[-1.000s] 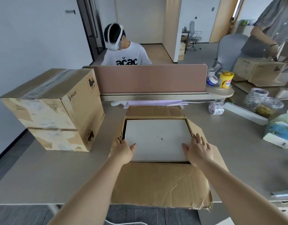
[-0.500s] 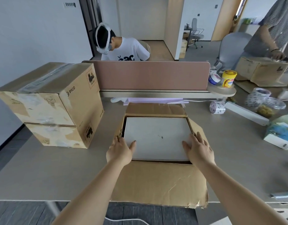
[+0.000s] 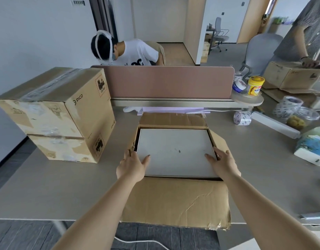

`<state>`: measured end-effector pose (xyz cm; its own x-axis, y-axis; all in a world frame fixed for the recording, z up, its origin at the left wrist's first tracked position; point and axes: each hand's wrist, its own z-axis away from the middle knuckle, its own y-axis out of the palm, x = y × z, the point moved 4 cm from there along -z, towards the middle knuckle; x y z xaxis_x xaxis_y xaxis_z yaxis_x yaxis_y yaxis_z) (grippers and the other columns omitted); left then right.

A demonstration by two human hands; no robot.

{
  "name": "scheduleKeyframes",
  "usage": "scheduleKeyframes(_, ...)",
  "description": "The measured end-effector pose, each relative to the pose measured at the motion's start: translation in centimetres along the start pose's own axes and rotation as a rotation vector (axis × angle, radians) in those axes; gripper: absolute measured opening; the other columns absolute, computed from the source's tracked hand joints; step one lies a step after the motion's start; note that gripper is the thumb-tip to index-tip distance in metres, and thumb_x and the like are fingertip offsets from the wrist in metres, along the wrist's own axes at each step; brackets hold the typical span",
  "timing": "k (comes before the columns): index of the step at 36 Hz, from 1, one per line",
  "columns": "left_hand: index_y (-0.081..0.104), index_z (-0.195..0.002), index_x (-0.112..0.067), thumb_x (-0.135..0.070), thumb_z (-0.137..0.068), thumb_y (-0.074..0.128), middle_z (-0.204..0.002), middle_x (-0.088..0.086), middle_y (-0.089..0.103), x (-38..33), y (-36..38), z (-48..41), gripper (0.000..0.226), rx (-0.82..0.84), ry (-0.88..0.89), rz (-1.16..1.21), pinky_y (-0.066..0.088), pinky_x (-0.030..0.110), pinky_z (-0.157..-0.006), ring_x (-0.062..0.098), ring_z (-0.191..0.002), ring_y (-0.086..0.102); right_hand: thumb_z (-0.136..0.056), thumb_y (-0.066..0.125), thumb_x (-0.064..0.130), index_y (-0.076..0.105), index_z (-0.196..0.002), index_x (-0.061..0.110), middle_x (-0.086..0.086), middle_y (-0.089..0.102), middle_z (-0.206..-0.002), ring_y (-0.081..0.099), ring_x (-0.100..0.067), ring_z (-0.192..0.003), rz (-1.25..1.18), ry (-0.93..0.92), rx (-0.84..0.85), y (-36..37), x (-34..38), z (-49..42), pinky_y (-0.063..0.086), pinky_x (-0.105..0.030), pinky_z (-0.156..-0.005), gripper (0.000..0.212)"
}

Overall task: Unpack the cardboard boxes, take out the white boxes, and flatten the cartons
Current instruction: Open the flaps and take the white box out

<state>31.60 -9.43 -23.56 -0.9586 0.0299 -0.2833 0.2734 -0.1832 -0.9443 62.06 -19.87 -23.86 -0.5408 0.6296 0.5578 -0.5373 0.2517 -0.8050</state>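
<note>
An open brown carton (image 3: pixel 173 201) lies on the desk in front of me, its flaps folded outward and the near flap hanging over the desk edge. A white box (image 3: pixel 175 152) fills it, lid up. My left hand (image 3: pixel 132 165) holds the box's near left corner, thumb on the lid and fingers down the gap beside the carton wall. At the near right corner my right hand (image 3: pixel 222 161) holds it the same way. Two sealed cartons, the upper (image 3: pixel 52 98) on the lower (image 3: pixel 65 148), stand stacked at the left.
A pink divider (image 3: pixel 164 82) closes the desk's far side, with a person (image 3: pixel 130 51) bent over behind it. To the right lie a tape roll (image 3: pixel 243 118), a jar (image 3: pixel 303 118), a tissue pack (image 3: pixel 312 150) and a yellow tub (image 3: pixel 255 85). Another person handles a carton (image 3: pixel 292 76) far right.
Both hands stay at the white box's near corners, fingers settling a little deeper along its sides. The person behind the divider has bent down and leftward.
</note>
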Motion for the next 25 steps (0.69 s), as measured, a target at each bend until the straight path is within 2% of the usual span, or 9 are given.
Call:
scheduleKeyframes(3, 0.039, -0.136, -0.014, -0.066, -0.094, 0.027, -0.156, 0.006, 0.022, -0.2, -0.1, 0.1, 0.068, 0.008, -0.004, -0.013, 0.042, 0.039, -0.087, 0.033, -0.127, 0.045, -0.089, 0.042, 0.066, 0.042, -0.138, 0.043, 0.001, 0.020, -0.157, 0.034, -0.029, -0.136, 0.241, -0.051, -0.028, -0.5, 0.9, 0.5, 0.032, -0.045, -0.107, 0.054)
scheduleKeyframes(5, 0.038, -0.136, -0.013, -0.065, -0.095, 0.027, -0.155, 0.006, 0.023, -0.2, -0.2, 0.1, 0.068, 0.011, -0.008, -0.020, 0.043, 0.039, -0.086, 0.033, -0.126, 0.045, -0.094, 0.040, 0.059, 0.051, -0.127, 0.034, -0.001, 0.014, -0.159, 0.028, -0.027, -0.139, 0.359, -0.122, -0.072, -0.5, 1.6, 0.8, 0.029, -0.043, -0.108, 0.043)
scheduleKeyframes(8, 0.037, -0.138, -0.013, -0.064, -0.095, 0.026, -0.155, 0.007, 0.022, -0.3, -0.2, 0.1, 0.068, 0.014, -0.009, -0.027, 0.043, 0.040, -0.088, 0.033, -0.127, 0.044, -0.097, 0.041, 0.050, 0.056, -0.119, 0.023, 0.001, 0.013, -0.158, 0.025, -0.024, -0.139, 0.389, -0.164, -0.077, 0.0, 2.0, 0.8, 0.030, -0.041, -0.108, 0.038)
scheduleKeyframes(11, 0.038, -0.136, -0.012, -0.064, -0.095, 0.026, -0.154, 0.008, 0.024, -0.4, -0.2, 0.1, 0.067, 0.015, -0.009, -0.036, 0.044, 0.040, -0.088, 0.033, -0.126, 0.045, -0.099, 0.042, 0.044, 0.050, -0.129, 0.018, 0.002, 0.012, -0.159, 0.022, -0.024, -0.141, 0.358, -0.151, -0.043, 0.0, 2.3, 0.6, 0.029, -0.041, -0.109, 0.041)
scheduleKeyframes(14, 0.038, -0.137, -0.012, -0.064, -0.096, 0.025, -0.155, 0.008, 0.023, -0.4, -0.3, 0.2, 0.068, 0.016, -0.009, -0.041, 0.044, 0.040, -0.088, 0.034, -0.126, 0.046, -0.100, 0.042, 0.042, 0.041, -0.136, 0.012, 0.000, 0.020, -0.156, 0.025, -0.026, -0.139, 0.333, -0.152, -0.017, -0.3, 2.9, 0.5, 0.030, -0.040, -0.106, 0.046)
scheduleKeyframes(17, 0.037, -0.138, -0.013, -0.064, -0.095, 0.025, -0.155, 0.007, 0.023, -0.4, -0.3, 0.3, 0.068, 0.021, -0.014, -0.032, 0.043, 0.040, -0.089, 0.034, -0.126, 0.045, -0.100, 0.034, 0.045, 0.037, -0.139, 0.011, 0.000, 0.017, -0.156, 0.022, -0.025, -0.140, 0.472, -0.211, -0.013, -0.5, 3.0, 0.4, 0.029, -0.042, -0.108, 0.052)
scheduleKeyframes(20, 0.037, -0.139, -0.014, -0.065, -0.095, 0.025, -0.156, 0.006, 0.021, -0.3, -0.3, 0.2, 0.069, 0.024, -0.011, -0.016, 0.042, 0.040, -0.090, 0.033, -0.128, 0.044, -0.101, 0.025, 0.049, 0.030, -0.146, 0.011, -0.002, 0.007, -0.159, 0.011, -0.024, -0.145, 0.647, -0.299, -0.025, -0.5, 2.9, 0.1, 0.019, -0.041, -0.116, 0.059)
scheduleKeyframes(22, 0.036, -0.140, -0.017, -0.067, -0.094, 0.025, -0.157, 0.005, 0.020, 0.0, -0.3, 0.2, 0.070, 0.025, -0.010, -0.013, 0.042, 0.040, -0.090, 0.032, -0.128, 0.044, -0.101, 0.024, 0.048, 0.032, -0.146, 0.010, -0.002, 0.002, -0.160, 0.005, -0.023, -0.146, 0.690, -0.326, -0.041, -0.4, 3.1, 0.0, 0.013, -0.040, -0.118, 0.059)
scheduleKeyframes(25, 0.039, -0.137, -0.018, -0.068, -0.093, 0.025, -0.156, 0.003, 0.022, 0.3, -0.4, 0.1, 0.068, 0.018, -0.014, -0.017, 0.041, 0.039, -0.085, 0.032, -0.127, 0.045, -0.101, 0.024, 0.048, 0.034, -0.145, 0.012, -0.002, 0.001, -0.161, 0.003, -0.023, -0.147, 0.688, -0.336, -0.075, -0.4, 3.3, 0.1, 0.012, -0.039, -0.118, 0.057)
